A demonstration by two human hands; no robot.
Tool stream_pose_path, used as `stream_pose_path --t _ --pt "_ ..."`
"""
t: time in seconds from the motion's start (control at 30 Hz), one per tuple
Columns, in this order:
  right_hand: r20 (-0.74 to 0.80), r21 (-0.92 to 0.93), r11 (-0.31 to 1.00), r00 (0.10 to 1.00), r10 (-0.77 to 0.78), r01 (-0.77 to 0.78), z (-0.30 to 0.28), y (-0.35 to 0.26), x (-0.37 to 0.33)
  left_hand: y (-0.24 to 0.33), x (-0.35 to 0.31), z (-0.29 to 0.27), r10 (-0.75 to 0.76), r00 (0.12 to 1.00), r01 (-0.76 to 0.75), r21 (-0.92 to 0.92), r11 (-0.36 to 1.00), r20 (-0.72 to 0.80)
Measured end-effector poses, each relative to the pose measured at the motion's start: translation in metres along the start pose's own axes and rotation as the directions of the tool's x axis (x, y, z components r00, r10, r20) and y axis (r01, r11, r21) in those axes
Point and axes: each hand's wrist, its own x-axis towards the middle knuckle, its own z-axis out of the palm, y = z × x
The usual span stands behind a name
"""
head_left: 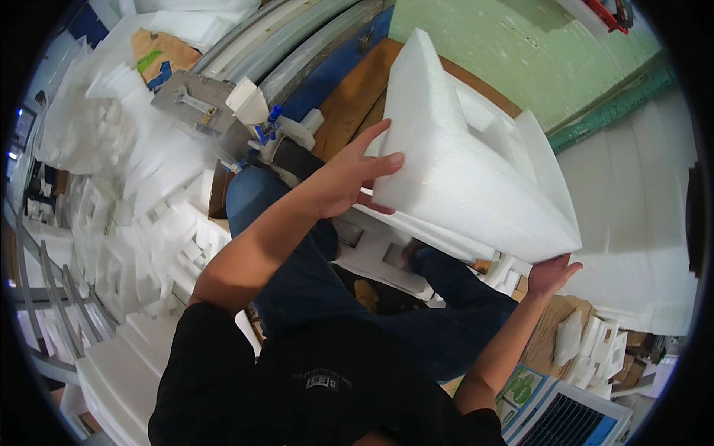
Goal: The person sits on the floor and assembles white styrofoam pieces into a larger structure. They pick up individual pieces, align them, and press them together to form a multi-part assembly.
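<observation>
A large white foam packing piece (446, 160), with a raised wall and a recess on its far side, is tilted up in front of me. My left hand (349, 175) grips its left edge, the thumb on the near face and the other fingers spread along the side. At the lower right corner, my right hand (550, 276) holds the foam from below, its fingers partly hidden under the corner. Beneath the piece, near my feet, lies another white foam part (379, 249) with rectangular openings.
A wooden board (353, 104) lies behind the foam, before a pale green panel (513, 63). Left are a wrench (195, 100) on a grey surface, a blue-handled fitting (269, 123) and heaps of white foam (141, 253). Cardboard (550, 327) and a printed box (565, 416) sit right.
</observation>
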Motion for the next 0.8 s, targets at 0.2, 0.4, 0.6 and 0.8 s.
stream_pose_path --t 0.2,0.4,0.6,0.8 --pt "-0.046 0.064 0.998 0.999 0.003 0.000 -0.009 0.014 -0.008 -0.023 -0.004 -0.037 -0.019 0.984 0.024 -0.021 0.999 0.176" --pt "-0.028 0.107 0.994 0.999 0.025 -0.022 -0.051 0.044 -0.021 -0.069 -0.009 -0.057 -0.037 0.998 0.040 -0.076 0.996 0.044" --pt "-0.054 0.054 0.998 0.999 -0.006 0.009 -0.053 0.098 -0.035 -0.096 0.039 -0.091 -0.080 0.939 0.013 -0.197 0.980 -0.333" --pt "0.072 -0.201 0.976 0.995 -0.074 0.087 -0.089 0.136 -0.028 -0.108 0.049 -0.095 0.214 0.876 -0.191 0.097 0.977 -0.433"
